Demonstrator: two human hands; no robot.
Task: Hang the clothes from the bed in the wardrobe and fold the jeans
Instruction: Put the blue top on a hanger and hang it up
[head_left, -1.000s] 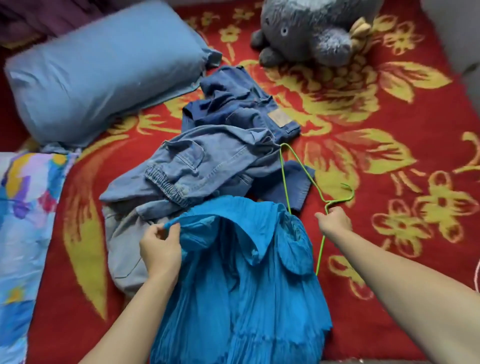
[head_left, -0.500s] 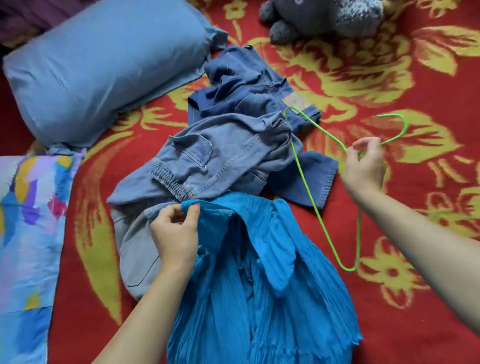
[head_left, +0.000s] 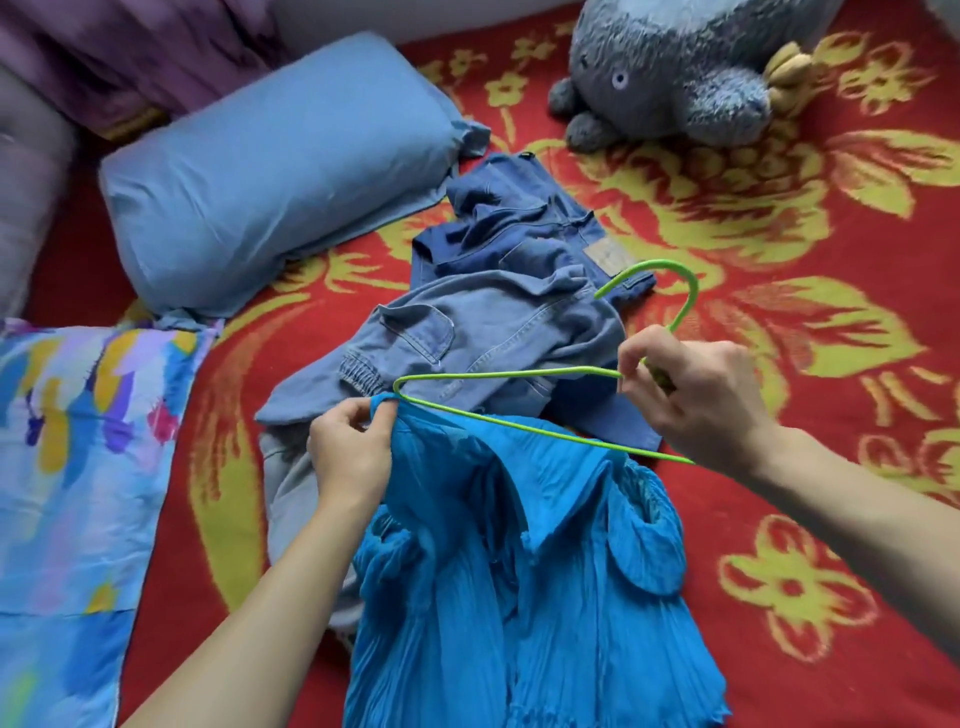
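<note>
At the leftward tip of the green wire hanger gripped in the right hand, the pleated blue shirt is being pinched by the left hand.

The middle of the red flowered blanket is being taken up by a heap: light jeans are lying over dark jeans, and their near edge is being overlapped by the pleated blue blouse. The space over the blouse collar is being crossed by the green hanger, gripped at its neck by the right hand. The blouse's left corner is being pinched by the left hand. The far left is being blocked by the blue pillow, the near left by a patterned cushion, and the far side by a grey plush toy. Bare blanket is being left open right of the heap, along with a narrower strip between heap and cushion.
</note>
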